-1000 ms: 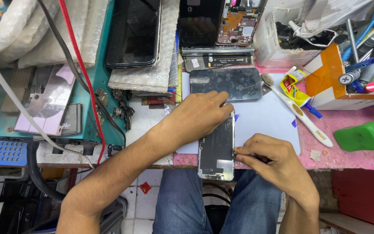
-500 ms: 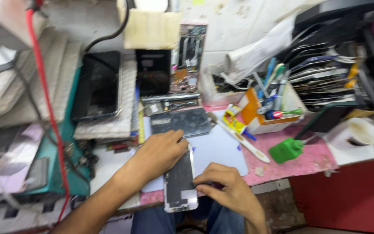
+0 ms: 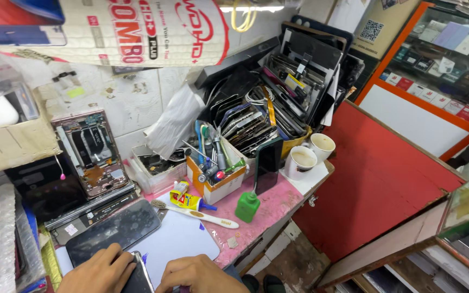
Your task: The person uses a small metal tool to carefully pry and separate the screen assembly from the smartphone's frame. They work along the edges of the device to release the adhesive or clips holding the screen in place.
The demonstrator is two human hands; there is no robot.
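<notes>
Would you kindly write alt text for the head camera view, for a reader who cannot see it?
Two bare hands, left hand and right hand, rest on a phone at the edge of a cluttered pink workbench. Beyond lie a toothbrush, a green bottle and two cups.

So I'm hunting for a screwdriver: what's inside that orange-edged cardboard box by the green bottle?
The cardboard box holds upright tools: tweezers, brushes, screwdriver-like handles. Its walls hide their lower ends and the bottom.

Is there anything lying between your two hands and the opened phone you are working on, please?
Nothing visible: the left hand rests directly on the opened phone, and the right hand sits right beside it at the frame's bottom edge.
</notes>
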